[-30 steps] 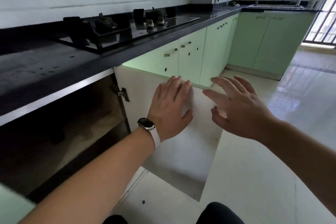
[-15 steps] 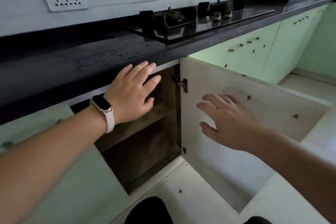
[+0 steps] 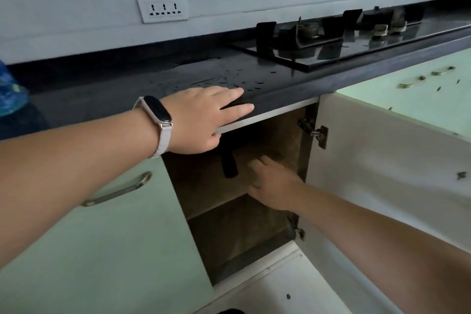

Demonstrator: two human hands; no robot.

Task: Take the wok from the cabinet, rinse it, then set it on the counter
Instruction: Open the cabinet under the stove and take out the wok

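Currently left hand lies flat, fingers spread, on the counter edge above the open cabinet, holding nothing. Right hand is open and empty, reaching inside at shelf level. Wok: only a black handle shows, sticking out over the shelf just left of the right hand, not touched. Door hangs open right; hob far right.

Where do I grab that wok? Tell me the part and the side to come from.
Take the black handle, the only part of the wok showing; it sticks out toward the open front from the upper shelf. Come in from the front, right hand wrapping it from its right side. The pan itself is hidden in the dark, so draw it out slowly.
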